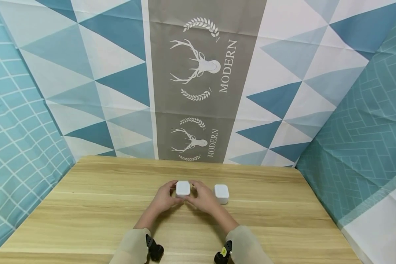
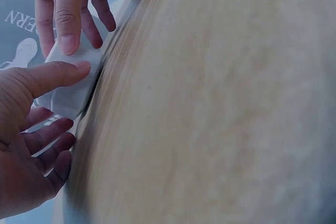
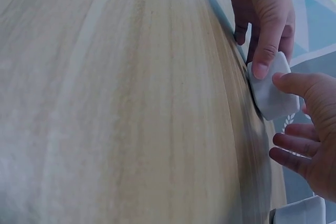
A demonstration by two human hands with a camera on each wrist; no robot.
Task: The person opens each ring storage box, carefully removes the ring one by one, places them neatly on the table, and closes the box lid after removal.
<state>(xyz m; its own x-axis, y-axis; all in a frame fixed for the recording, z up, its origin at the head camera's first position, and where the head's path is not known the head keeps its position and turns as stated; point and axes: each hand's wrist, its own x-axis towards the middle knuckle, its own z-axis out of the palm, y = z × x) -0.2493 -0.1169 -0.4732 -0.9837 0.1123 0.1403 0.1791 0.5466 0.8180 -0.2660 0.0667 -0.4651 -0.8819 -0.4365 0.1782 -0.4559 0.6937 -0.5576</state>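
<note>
A small white box with rounded corners (image 1: pixel 183 188) is between both hands on the wooden table. The left hand (image 1: pixel 165 199) holds its left side, the thumb on the near face. From the other side the right hand (image 1: pixel 203 197) holds it, thumb also on the near face. In the left wrist view the two thumbs rest close together on the box (image 2: pixel 71 87), with the left hand (image 2: pixel 31 140) below. The right wrist view shows the box (image 3: pixel 273 93) with the right hand (image 3: pixel 315 135) beside it, its lower fingers off the box.
A second white box (image 1: pixel 221 193) sits on the table just right of the right hand. The wooden table (image 1: pixel 85 205) ends at a patterned cloth backdrop (image 1: pixel 198 110), with tiled-pattern cloths at left and right.
</note>
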